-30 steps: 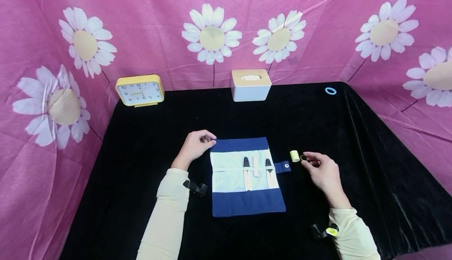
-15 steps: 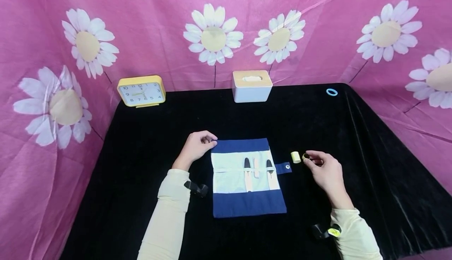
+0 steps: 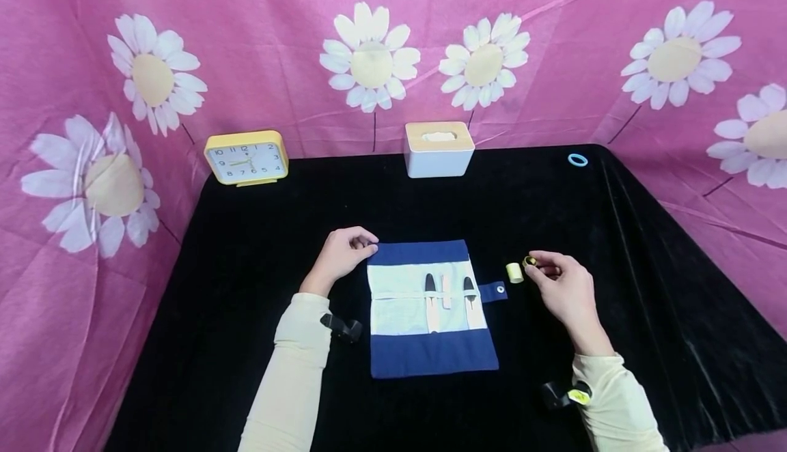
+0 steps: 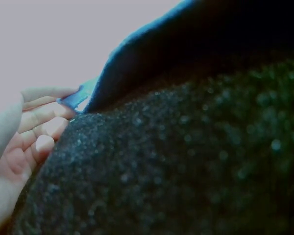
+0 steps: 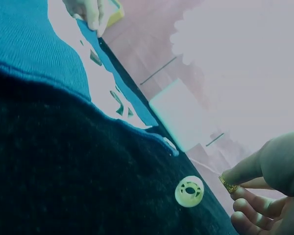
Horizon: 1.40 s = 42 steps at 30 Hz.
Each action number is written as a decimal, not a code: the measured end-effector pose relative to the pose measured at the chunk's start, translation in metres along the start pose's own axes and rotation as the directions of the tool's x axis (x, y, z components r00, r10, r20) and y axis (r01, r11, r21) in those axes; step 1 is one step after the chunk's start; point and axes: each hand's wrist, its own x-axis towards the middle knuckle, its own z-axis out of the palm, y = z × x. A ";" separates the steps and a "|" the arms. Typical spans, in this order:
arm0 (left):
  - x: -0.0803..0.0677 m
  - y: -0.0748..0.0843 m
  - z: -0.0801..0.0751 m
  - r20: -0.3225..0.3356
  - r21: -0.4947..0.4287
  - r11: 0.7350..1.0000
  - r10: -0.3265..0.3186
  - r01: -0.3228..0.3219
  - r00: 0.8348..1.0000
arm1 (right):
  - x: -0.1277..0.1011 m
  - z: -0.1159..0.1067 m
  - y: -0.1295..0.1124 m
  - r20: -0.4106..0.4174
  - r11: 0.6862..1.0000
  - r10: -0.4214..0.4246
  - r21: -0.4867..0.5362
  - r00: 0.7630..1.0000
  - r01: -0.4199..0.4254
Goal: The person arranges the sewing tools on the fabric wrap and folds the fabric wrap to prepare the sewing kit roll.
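A blue and white cloth roll-up pouch (image 3: 430,308) lies open on the black table cloth, with several slim tools (image 3: 445,295) tucked in its pocket and a snap tab (image 3: 494,291) at its right edge. My left hand (image 3: 343,252) holds the pouch's upper left corner (image 4: 73,98) with its fingertips. My right hand (image 3: 562,288) pinches a small gold ring-like piece (image 3: 530,261) between thumb and forefinger, just above the cloth; the same piece (image 5: 229,186) shows in the right wrist view. A pale yellow spool (image 3: 514,272) lies between the tab and that hand.
At the back edge stand a yellow clock (image 3: 246,157) and a white tissue box (image 3: 438,148). A light blue ring (image 3: 576,160) lies at the far right corner. Pink flowered fabric walls surround the black table (image 3: 246,247).
My right hand has lifted slightly and moved up and back with the small gold piece, away from the cloth. The left hand and the pouch have not moved.
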 end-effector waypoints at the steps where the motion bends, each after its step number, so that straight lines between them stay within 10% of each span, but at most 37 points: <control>1: 0.000 0.000 0.000 -0.001 0.002 1.000 -0.001 0.001 1.000 | 0.000 0.001 -0.001 0.002 1.000 -0.001 0.001 1.000 0.001; 42: 0.001 -0.001 0.000 0.002 -0.005 1.000 0.001 -0.001 1.000 | 0.001 0.030 -0.043 0.105 0.996 -0.060 0.073 0.993 0.053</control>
